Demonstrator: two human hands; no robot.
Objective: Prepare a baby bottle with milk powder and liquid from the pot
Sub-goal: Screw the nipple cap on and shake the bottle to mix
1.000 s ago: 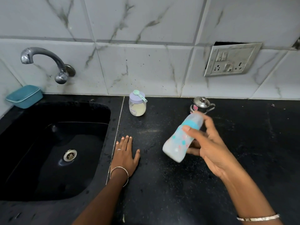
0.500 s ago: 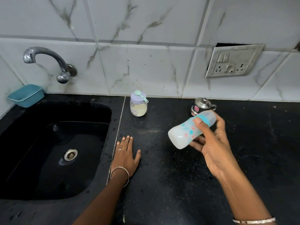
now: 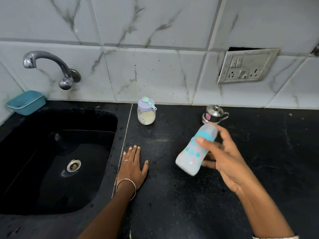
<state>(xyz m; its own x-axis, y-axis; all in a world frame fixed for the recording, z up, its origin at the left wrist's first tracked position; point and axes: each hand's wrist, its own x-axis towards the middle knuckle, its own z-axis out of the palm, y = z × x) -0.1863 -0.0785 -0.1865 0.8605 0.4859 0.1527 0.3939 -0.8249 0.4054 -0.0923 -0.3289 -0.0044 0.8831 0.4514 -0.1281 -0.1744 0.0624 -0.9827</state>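
My right hand (image 3: 226, 161) grips a capped baby bottle (image 3: 193, 154) with milky liquid, a teal collar and coloured dots, held tilted above the black counter (image 3: 172, 204), base down-left and cap up-right. The bottle is motion-blurred. My left hand (image 3: 133, 166) lies flat, palm down, on the counter beside the sink edge. A milk powder jar (image 3: 146, 114) with a lilac lid and a green scoop (image 3: 149, 102) on top stands by the wall. A small lidded steel pot (image 3: 214, 114) stands just behind the bottle.
A black sink (image 3: 57, 161) with a drain fills the left, under a wall tap (image 3: 50, 66). A teal tub (image 3: 25, 102) sits at the sink's back-left corner. A socket plate (image 3: 246, 66) is on the tiled wall at right.
The bottle swung up towards level, then back down to a steep tilt, in my right hand's grip. My left hand has stayed flat on the counter.
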